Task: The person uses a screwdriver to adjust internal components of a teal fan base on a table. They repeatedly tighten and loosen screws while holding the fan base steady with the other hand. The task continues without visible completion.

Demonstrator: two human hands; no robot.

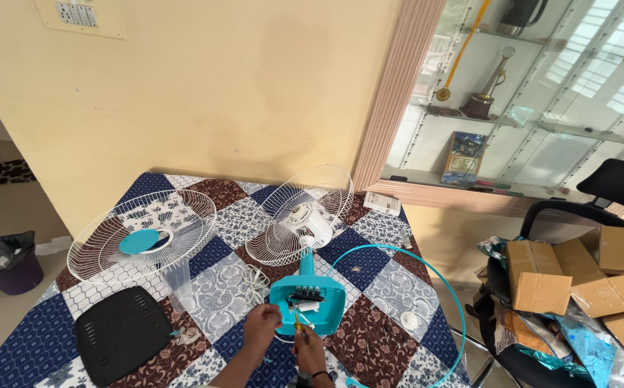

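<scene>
A teal fan base (pixel 307 302) lies on the patchwork-covered table (pixel 218 237), its underside open and showing wiring. My left hand (pixel 261 325) rests on the base's lower left edge. My right hand (pixel 307 348) holds a yellow-handled screwdriver (pixel 297 327) with its tip in the open base. The fan's white rear grille with motor (pixel 300 213) stands tilted behind the base. A second white wire grille with a teal centre cap (pixel 141 233) lies at the left.
A black plastic cover (pixel 119 331) lies front left, a teal rim ring (pixel 412 294) and a small white cap (pixel 410 320) to the right. A black chair with cardboard boxes (pixel 578 280) stands right, a bin (pixel 6 261) left, a glass cabinet (pixel 513 93) behind.
</scene>
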